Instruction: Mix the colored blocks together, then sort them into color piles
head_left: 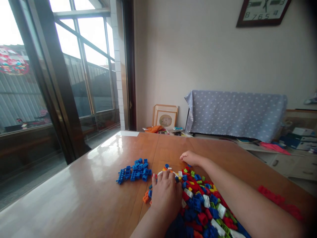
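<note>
A mixed heap of small plastic bricks (203,205) in red, blue, green, white and yellow lies on the wooden table (86,191) near me. My left hand (165,193) rests palm down on the heap's left edge, fingers stretched flat over the bricks. Farther out, my right hand (190,158) reaches across the heap to its far edge, fingers curled down onto bricks there; what they hold, if anything, is hidden. A separate cluster of blue bricks (135,171) sits to the left of my left hand. An orange brick (145,198) lies beside that hand.
Red bricks (278,200) lie in a row near the table's right edge. Beyond the table stand a polka-dot cloth-covered object (235,112), a picture frame (165,116) against the wall, and a cluttered low cabinet (292,155). Large windows (81,66) fill the left.
</note>
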A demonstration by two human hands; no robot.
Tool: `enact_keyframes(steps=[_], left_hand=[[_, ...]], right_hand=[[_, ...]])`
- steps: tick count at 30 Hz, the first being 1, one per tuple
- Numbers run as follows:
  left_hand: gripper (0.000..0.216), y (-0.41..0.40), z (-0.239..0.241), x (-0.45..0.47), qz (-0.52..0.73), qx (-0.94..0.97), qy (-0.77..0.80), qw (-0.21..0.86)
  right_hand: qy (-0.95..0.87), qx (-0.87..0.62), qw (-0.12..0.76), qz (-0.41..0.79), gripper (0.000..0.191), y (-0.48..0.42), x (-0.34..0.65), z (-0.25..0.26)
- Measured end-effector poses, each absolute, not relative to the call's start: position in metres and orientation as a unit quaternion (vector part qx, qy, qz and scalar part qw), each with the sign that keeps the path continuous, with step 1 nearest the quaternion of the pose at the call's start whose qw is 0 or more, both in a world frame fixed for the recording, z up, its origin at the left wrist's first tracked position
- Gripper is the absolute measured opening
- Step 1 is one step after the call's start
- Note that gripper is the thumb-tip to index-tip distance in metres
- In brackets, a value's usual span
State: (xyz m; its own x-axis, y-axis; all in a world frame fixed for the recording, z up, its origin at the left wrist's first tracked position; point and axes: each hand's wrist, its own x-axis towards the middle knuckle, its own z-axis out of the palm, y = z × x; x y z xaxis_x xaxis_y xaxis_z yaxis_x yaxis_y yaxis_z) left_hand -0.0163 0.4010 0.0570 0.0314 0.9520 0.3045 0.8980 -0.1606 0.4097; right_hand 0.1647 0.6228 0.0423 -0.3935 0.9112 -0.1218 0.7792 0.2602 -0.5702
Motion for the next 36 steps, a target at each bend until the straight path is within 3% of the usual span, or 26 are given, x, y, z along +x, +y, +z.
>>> enact_keyframes(steps=[7,25,31,36], left_hand=[[0.031,0.398,0.063,-0.014,0.247,0.738,0.627,0.034],[0.043,0.389,0.075,-0.009,0.211,0.739,0.640,0.001],[0.044,0.386,0.078,-0.009,0.207,0.737,0.643,-0.008],[0.042,0.388,0.074,-0.009,0.216,0.746,0.630,-0.017]], right_hand=[[-0.766,-0.551,0.115,0.309,0.019,0.579,0.199,0.044],[-0.774,-0.455,0.241,0.369,0.047,0.474,0.222,0.072],[-0.704,-0.518,0.336,0.350,0.058,0.476,0.256,0.073],[-0.648,-0.609,0.353,0.290,0.060,0.492,0.307,0.061]])
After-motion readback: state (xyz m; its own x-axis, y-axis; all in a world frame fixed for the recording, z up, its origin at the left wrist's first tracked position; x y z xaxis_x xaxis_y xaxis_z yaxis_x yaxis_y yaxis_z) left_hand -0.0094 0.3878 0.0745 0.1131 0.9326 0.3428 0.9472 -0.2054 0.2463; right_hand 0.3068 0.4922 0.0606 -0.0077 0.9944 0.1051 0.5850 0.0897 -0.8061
